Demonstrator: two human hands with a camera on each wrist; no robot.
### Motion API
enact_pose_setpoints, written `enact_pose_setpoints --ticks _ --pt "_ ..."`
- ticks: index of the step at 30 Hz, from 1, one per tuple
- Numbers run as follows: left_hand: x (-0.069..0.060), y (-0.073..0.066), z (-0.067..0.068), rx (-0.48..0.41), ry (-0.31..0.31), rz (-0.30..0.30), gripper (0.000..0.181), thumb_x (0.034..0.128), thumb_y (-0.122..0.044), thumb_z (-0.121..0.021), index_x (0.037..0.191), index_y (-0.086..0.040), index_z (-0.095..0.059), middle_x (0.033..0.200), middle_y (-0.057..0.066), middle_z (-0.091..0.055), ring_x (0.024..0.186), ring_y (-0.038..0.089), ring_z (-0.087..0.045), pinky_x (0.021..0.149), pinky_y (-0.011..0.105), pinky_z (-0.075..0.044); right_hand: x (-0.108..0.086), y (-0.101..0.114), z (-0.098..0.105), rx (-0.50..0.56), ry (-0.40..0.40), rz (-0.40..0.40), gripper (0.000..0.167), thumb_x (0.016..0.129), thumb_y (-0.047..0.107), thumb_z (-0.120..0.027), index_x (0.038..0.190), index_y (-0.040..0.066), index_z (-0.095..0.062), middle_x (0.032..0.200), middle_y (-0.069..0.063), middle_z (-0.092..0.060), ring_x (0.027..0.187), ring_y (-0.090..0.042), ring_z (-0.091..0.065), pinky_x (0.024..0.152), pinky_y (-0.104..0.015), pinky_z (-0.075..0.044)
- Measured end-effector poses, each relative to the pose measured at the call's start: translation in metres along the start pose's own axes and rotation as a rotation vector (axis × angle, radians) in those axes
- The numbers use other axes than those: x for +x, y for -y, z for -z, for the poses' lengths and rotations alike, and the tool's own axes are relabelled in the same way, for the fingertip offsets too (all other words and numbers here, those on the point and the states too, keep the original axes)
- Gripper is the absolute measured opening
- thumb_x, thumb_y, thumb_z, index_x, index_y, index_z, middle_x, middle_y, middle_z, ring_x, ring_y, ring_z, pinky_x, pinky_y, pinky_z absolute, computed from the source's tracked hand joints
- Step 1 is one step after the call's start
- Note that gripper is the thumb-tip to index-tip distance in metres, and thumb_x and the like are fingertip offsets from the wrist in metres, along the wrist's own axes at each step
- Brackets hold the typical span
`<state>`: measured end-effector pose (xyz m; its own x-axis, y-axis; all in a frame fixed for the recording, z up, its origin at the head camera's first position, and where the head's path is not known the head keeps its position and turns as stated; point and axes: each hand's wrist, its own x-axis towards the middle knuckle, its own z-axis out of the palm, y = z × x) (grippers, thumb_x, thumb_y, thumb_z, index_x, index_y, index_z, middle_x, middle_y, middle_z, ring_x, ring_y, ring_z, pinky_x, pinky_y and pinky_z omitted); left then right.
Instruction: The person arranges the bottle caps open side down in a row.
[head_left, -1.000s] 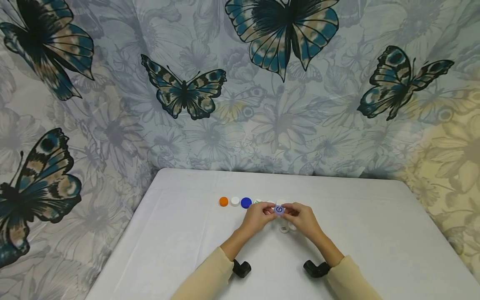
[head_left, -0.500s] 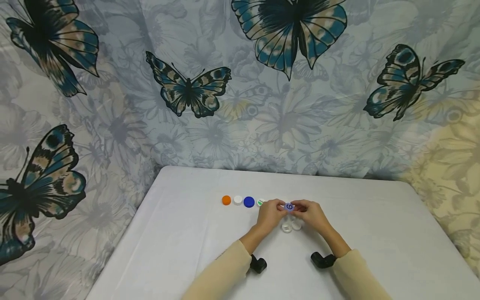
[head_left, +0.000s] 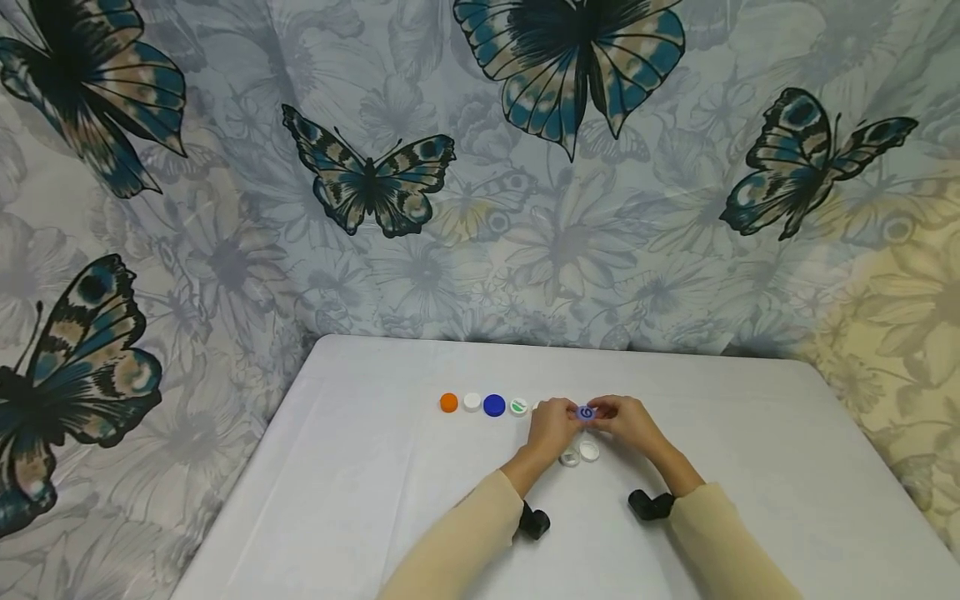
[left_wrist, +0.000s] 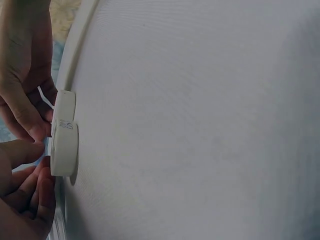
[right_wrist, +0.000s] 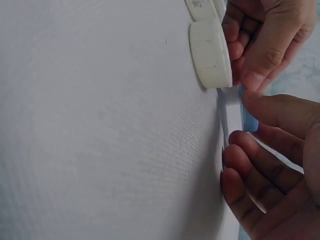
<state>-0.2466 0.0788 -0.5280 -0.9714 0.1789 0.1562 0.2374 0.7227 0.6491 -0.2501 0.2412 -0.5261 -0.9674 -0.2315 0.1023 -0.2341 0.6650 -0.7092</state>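
Note:
A light blue bottle cap (head_left: 586, 412) with a dark swirl on its top is pinched between both hands, near the table surface. My left hand (head_left: 553, 427) grips its left side with thumb and fingers; my right hand (head_left: 628, 421) holds the right side. In the right wrist view, the cap's blue edge (right_wrist: 251, 120) shows between thumbs and fingertips. Just nearer than the hands lie two white caps, one on the left (head_left: 569, 457) and one on the right (head_left: 588, 451). The left wrist view shows the cap mostly hidden behind fingers and a white cap (left_wrist: 65, 150).
Left of the hands runs a row of caps: orange (head_left: 448, 402), white (head_left: 472, 402), dark blue (head_left: 493, 406), and white with a green mark (head_left: 518, 407). The left hand partly covers the row's right end. A white cloth covers the table (head_left: 337, 467); a butterfly-print backdrop (head_left: 562, 250) stands behind.
Both hands have shifted right along the row with the light blue cap between them. The green-marked cap, earlier mostly covered, now shows fully.

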Motion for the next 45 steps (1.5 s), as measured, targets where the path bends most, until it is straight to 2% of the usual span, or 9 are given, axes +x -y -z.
enact_pose_setpoints --ticks 10,18,27,30,36,40,45 --pt "0.003 -0.003 -0.002 0.057 0.018 0.019 0.019 0.0815 -0.016 -0.075 0.099 -0.009 -0.077 0.089 0.001 -0.076 0.084 0.015 -0.071 0.073 0.023 -0.053 0.007 -0.002 0.001 -0.017 0.027 -0.052 0.025 0.08 0.005 -0.074 0.1 -0.007 -0.068 0.079 -0.01 -0.067 0.07 -0.012 -0.057 0.061 -0.023 -0.046" --pt "0.001 0.0 0.002 0.07 0.032 -0.003 0.018 0.0802 -0.012 -0.073 0.098 -0.009 -0.076 0.084 0.0 -0.075 0.077 0.015 -0.068 0.069 0.022 -0.05 0.009 0.0 -0.004 -0.063 0.007 -0.058 0.024 0.079 0.006 -0.075 0.097 -0.008 -0.069 0.076 -0.009 -0.065 0.068 -0.012 -0.054 0.061 -0.023 -0.044" --pt "-0.006 0.006 0.009 0.027 0.045 -0.021 0.015 0.0821 -0.011 -0.071 0.096 -0.01 -0.076 0.083 -0.001 -0.075 0.077 0.013 -0.067 0.069 0.021 -0.049 0.007 0.004 -0.008 -0.114 0.002 -0.089 0.029 0.077 0.006 -0.076 0.102 -0.009 -0.069 0.078 -0.009 -0.065 0.071 -0.015 -0.054 0.064 -0.027 -0.044" --pt "-0.008 0.01 0.013 -0.003 0.055 -0.05 0.013 0.0829 -0.01 -0.071 0.095 -0.009 -0.076 0.083 -0.001 -0.075 0.075 0.01 -0.067 0.067 0.017 -0.049 0.004 0.008 -0.006 -0.118 -0.009 -0.109 0.031 0.079 0.008 -0.075 0.104 -0.009 -0.068 0.077 -0.008 -0.064 0.069 -0.015 -0.053 0.063 -0.028 -0.043" --pt "-0.016 0.02 0.024 -0.068 0.137 -0.124 0.012 0.0841 -0.011 -0.071 0.095 -0.009 -0.076 0.081 -0.002 -0.073 0.07 0.001 -0.06 0.065 0.012 -0.046 -0.008 0.015 -0.001 -0.113 -0.045 -0.121 0.027 0.084 0.012 -0.073 0.103 -0.005 -0.07 0.079 -0.008 -0.065 0.071 -0.015 -0.055 0.064 -0.029 -0.045" --pt "-0.021 0.027 0.032 -0.107 0.201 -0.11 0.014 0.0853 -0.012 -0.069 0.097 -0.009 -0.075 0.08 -0.003 -0.071 0.07 -0.002 -0.056 0.065 0.012 -0.045 -0.014 0.021 0.0 -0.102 -0.047 -0.074 0.023 0.085 0.012 -0.072 0.102 -0.003 -0.071 0.081 -0.007 -0.066 0.074 -0.015 -0.056 0.065 -0.028 -0.045" --pt "-0.027 0.028 0.041 -0.136 0.239 -0.092 0.015 0.0857 -0.014 -0.071 0.099 -0.009 -0.074 0.081 -0.001 -0.071 0.069 -0.001 -0.057 0.064 0.013 -0.044 -0.022 0.03 0.0 -0.08 -0.037 -0.023 0.019 0.084 0.01 -0.072 0.1 -0.001 -0.073 0.083 -0.004 -0.067 0.076 -0.013 -0.056 0.065 -0.024 -0.047"
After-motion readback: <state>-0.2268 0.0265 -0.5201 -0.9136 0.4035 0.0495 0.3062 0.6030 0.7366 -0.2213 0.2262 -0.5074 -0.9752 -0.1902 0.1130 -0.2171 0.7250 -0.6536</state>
